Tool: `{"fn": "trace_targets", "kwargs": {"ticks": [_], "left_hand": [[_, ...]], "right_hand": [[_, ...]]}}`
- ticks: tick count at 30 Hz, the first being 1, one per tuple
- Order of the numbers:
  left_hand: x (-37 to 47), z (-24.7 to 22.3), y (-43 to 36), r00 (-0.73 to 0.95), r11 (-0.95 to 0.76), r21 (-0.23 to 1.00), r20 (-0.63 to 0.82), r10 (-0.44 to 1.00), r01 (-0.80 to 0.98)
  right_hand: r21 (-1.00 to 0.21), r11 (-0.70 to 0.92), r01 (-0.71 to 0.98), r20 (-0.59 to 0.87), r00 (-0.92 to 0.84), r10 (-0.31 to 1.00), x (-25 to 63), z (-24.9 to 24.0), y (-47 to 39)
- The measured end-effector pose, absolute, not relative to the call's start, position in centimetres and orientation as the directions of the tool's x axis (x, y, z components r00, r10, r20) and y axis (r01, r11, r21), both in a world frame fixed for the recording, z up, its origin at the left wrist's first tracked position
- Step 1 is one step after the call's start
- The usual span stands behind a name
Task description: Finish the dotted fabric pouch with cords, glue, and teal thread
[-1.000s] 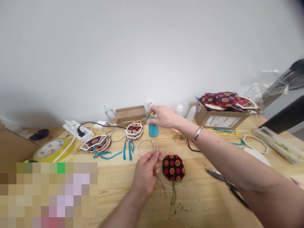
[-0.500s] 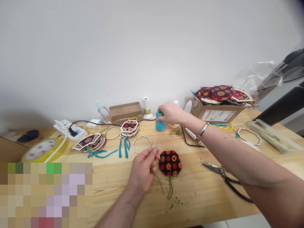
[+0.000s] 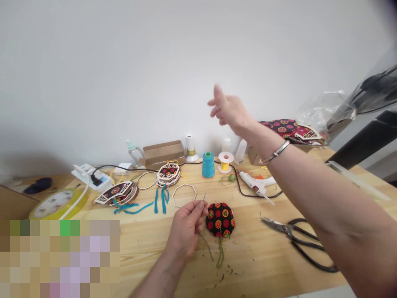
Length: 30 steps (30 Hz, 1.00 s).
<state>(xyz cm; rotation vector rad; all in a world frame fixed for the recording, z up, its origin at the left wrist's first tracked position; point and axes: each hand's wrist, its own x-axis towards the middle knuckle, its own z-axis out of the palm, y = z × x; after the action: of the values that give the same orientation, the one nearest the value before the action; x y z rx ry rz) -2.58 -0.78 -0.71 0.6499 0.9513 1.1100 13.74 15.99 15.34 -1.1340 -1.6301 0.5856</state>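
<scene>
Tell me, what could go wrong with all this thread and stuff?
The thin thread pinched in the left hand might slip loose. The raised right hand, lowered carelessly, could tip the upright blue thread cone. The scissors near the right forearm could get bumped.

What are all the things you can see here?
Table: 1, pale wood, foreground
Patterned pad: 1, black and red, front centre
Cord loop: 1, olive, at the pad's near edge
Strand: 1, bluish, left of the pad
Scissors: 1, black-handled, front right
Glue gun: 1, white, right
Thread cone: 1, teal, back centre
Spools: 2, yellow and white, flanking the cone
Bottles: 3, pale, back
Cardboard boxes: 2, brown, back
Plastic bag: 1, clear, far right
Frame stacks: 2, cream, centre-left
Hoops: 2, pale, centre-left
Ribbons: several, teal, centre-left
Tape roll: 1, yellow, left
Power strip: 1, white, left
Bracelet: 1, silver, right wrist
Left hand: 1, bare, pinching strand
Right hand: 1, bare, raised, upper centre
</scene>
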Motion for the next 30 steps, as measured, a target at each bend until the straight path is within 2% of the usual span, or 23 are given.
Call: {"fn": "trace_targets", "kwargs": {"ticks": [4, 8, 11, 13, 14, 15, 16, 18, 20, 22, 26, 30], "left_hand": [[-2.5, -0.9, -0.6, 0.14, 0.342, 0.82, -0.313, 0.939, -0.459], [-2.5, -0.8, -0.5, 0.138, 0.342, 0.81, -0.315, 0.939, -0.477], [-2.5, -0.6, -0.6, 0.133, 0.338, 0.805, -0.314, 0.94, -0.488], [-2.6, -0.5, -0.6, 0.128, 0.336, 0.8, -0.315, 0.94, -0.498], [-2.6, -0.4, -0.6, 0.126, 0.334, 0.797, -0.314, 0.941, -0.503], [-2.6, -0.4, -0.6, 0.124, 0.332, 0.795, -0.314, 0.941, -0.507], [-2.6, -0.4, -0.6, 0.122, 0.332, 0.794, -0.315, 0.941, -0.509], [-2.5, -0.3, -0.6, 0.116, 0.332, 0.798, -0.319, 0.941, -0.503], [-2.2, -0.1, -0.9, 0.1, 0.329, 0.808, -0.323, 0.941, -0.49], [-1.9, 0.3, -1.3, 0.075, 0.322, 0.821, -0.327, 0.942, -0.472], [-0.9, 1.1, -2.6, 0.023, 0.318, 0.846, -0.342, 0.94, -0.428], [0.0, 1.1, -3.9, -0.024, 0.307, 0.854, -0.348, 0.937, -0.42]], "right_hand": [[-0.846, 0.495, 0.197, 0.516, 0.073, 0.854, 14.9, 21.5, 15.8], [-0.745, 0.646, 0.165, 0.666, 0.134, 0.734, 16.6, 26.6, 12.9], [-0.663, 0.702, 0.261, 0.747, 0.172, 0.642, 17.5, 26.5, 9.4], [-0.587, 0.653, 0.479, 0.781, 0.124, 0.612, 17.5, 23.6, 6.8], [-0.6, 0.573, 0.558, 0.735, 0.103, 0.67, 17.3, 21.5, 5.5], [-0.651, 0.517, 0.555, 0.664, 0.087, 0.743, 17.0, 18.9, 4.3], [-0.736, 0.475, 0.482, 0.559, 0.038, 0.828, 16.6, 16.2, 3.2], [-0.889, 0.284, 0.358, 0.263, -0.107, 0.959, 15.9, 10.6, 1.4], [-0.975, 0.064, 0.211, 0.035, -0.138, 0.99, 15.2, 6.0, 0.1], [-0.995, -0.092, 0.046, -0.096, -0.101, 0.99, 14.6, 3.1, -1.0], [-0.967, -0.169, -0.191, -0.174, 0.007, 0.985, 14.0, 1.5, -2.3], [-0.94, -0.146, -0.309, -0.179, 0.081, 0.98, 13.7, 1.2, -3.0]]}}
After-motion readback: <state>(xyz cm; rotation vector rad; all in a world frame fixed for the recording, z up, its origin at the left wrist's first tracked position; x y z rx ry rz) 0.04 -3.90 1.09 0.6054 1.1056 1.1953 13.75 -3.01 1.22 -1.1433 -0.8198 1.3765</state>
